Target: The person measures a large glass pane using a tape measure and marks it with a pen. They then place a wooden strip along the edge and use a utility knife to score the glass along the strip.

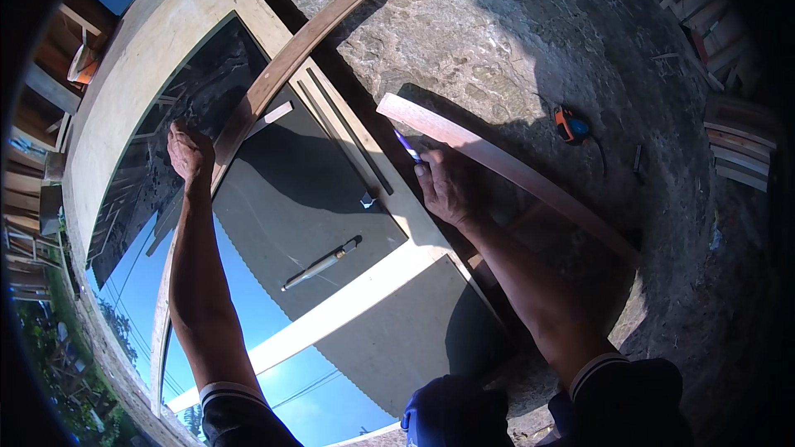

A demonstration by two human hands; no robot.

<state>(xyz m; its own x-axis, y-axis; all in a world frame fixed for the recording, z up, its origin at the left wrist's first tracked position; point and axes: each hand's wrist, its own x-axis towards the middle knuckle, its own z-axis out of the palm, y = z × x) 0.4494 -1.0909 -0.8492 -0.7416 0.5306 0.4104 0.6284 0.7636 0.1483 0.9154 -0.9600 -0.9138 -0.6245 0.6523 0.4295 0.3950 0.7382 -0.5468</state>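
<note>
Pen point(405, 146) in the right hand point(451, 186), left hand point(190, 153) by the strip point(277, 70)

Right hand first: thumb and fingers pinching that slim purple pen, its free end angled up and left, just beside the board point(497, 161). Over on the left, fingers curled together next to the strip; whether they grip it, I cannot tell. And the strip itself: brown, narrow, curving through this lens, crossing the pale frame point(406, 207) and its glossy pane point(257, 298), blue sky shining back! Print on the pen? Too small to read. On the pane lie a slim tool point(319, 266) and a pale stick point(272, 116). Now the edges: the pinkish board slants down rightward into shadow, and beyond it rough ground point(489, 41) spreads around an orange-and-blue tape point(570, 126)
</note>
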